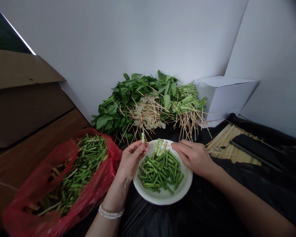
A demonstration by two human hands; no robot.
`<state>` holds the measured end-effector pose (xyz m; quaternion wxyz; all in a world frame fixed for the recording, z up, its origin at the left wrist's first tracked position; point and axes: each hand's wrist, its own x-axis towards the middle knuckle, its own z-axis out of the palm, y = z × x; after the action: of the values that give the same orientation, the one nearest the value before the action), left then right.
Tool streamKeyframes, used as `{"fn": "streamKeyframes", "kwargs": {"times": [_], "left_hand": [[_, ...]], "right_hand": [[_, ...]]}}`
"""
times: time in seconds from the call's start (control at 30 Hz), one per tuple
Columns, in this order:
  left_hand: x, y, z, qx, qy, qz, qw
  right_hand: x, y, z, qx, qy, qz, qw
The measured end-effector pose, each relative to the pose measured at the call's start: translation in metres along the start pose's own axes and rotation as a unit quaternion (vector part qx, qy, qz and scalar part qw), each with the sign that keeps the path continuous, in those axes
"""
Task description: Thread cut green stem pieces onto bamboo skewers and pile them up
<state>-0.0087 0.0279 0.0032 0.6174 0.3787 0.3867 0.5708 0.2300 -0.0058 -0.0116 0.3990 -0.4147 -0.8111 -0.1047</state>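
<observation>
My left hand (132, 156) pinches a short green stem piece (143, 137) upright between thumb and fingers. My right hand (196, 157) is closed around a thin skewer (169, 145), which runs level towards the left, with paler pieces (159, 147) threaded along it. Just below is a white bowl (162, 201) of cut green stems (160, 172); a red plastic bag (111, 164) of more stems lies to my left.

You are in a food-prep corner, perhaps of a home or small shop: white walls (138, 39), black-covered surface (202, 210), skewered vegetables (189, 104), bowl (162, 201) and red bag (111, 161) of cut stems (160, 172).
</observation>
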Motion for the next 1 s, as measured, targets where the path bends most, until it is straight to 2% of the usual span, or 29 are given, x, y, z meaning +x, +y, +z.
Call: {"fn": "streamKeyframes", "kwargs": {"times": [0.53,0.77,1.0], "left_hand": [[-0.0035,-0.0049,0.0041,0.039,0.004,0.019,0.999],[-0.0012,0.0011,0.0020,-0.030,0.004,-0.012,0.999],[-0.0014,0.0022,0.0032,-0.025,-0.003,-0.008,1.000]], "right_hand": [[-0.0004,-0.0013,0.0010,0.007,-0.009,0.001,1.000],[0.0003,-0.0013,-0.0002,0.000,-0.003,0.005,1.000],[-0.0004,-0.0016,0.0006,-0.008,-0.010,0.008,1.000]]}}
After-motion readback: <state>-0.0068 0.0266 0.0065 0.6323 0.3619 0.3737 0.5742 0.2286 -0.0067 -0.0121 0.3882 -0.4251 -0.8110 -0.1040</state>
